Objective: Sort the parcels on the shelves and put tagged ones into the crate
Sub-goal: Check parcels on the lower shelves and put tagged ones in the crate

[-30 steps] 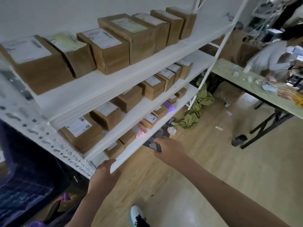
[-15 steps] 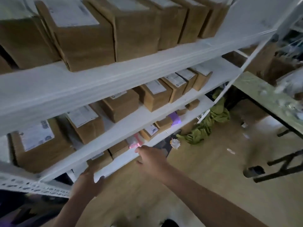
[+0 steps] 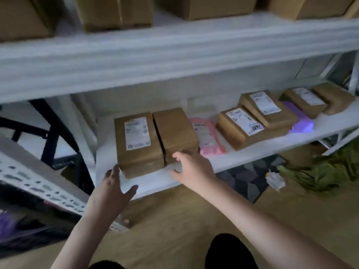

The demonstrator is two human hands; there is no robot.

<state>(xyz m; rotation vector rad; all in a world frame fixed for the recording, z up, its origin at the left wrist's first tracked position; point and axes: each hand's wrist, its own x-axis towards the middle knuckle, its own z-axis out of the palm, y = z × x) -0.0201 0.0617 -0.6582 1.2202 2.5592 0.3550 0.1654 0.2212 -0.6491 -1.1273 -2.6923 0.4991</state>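
On the lowest white shelf [image 3: 242, 158] two brown parcels stand side by side: a labelled parcel [image 3: 138, 146] on the left and a plain parcel [image 3: 174, 133] with no label showing. My left hand [image 3: 112, 189] is spread open at the labelled parcel's front left corner, fingertips near its edge. My right hand [image 3: 192, 169] reaches to the plain parcel's front, fingers touching its lower edge. Further right lie a pink mailer [image 3: 207, 136], two stacked labelled parcels [image 3: 252, 121], a purple mailer [image 3: 299, 119] and more brown parcels [image 3: 310, 100]. The crate is not clearly in view.
The shelf above [image 3: 174, 55] hangs low over the parcels, with more brown boxes [image 3: 114, 12] on it. A perforated white upright [image 3: 38, 181] runs at the left. On the wooden floor lie a dark mat [image 3: 250, 175], crumpled paper [image 3: 275, 179] and green cloth [image 3: 330, 171].
The view has dropped down to the bottom shelf. Both hands have moved from the shelf's front edge in toward the two leftmost parcels.
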